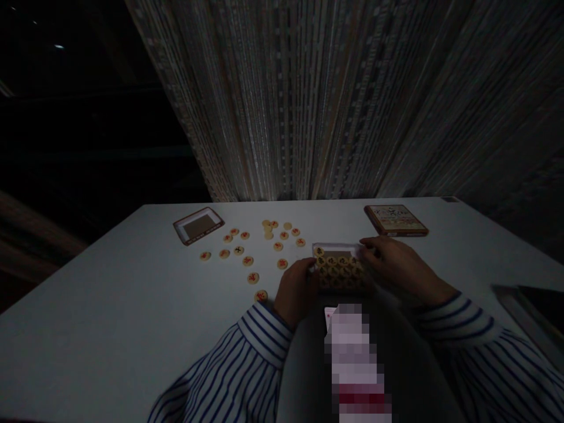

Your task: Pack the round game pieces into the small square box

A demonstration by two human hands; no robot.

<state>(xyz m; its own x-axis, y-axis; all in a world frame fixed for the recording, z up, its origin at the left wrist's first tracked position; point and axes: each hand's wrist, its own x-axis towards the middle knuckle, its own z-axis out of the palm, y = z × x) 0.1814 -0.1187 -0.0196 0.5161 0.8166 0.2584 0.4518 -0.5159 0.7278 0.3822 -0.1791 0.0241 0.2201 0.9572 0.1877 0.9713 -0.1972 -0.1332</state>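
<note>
A shallow open box (335,247) of Chinese chess pieces is between my hands at the near edge of the table. Round wooden discs (338,272) with dark characters lie in rows inside it, with bare floor showing at its far end. My left hand (296,291) grips the box's left side, fingers curled. On the opposite side, my right hand (399,264) pinches the wall near the far right corner. Loose chess pieces (247,261), most with red characters and some blank side up, are scattered left of the box. Shadow darkens the box's near part.
An empty box tray (178,234) with a brown rim lies at the back left. A printed box (396,220) sits at the back right. The white table (110,305) meets a striped curtain (304,100) behind. A dark object (540,305) is at the right edge.
</note>
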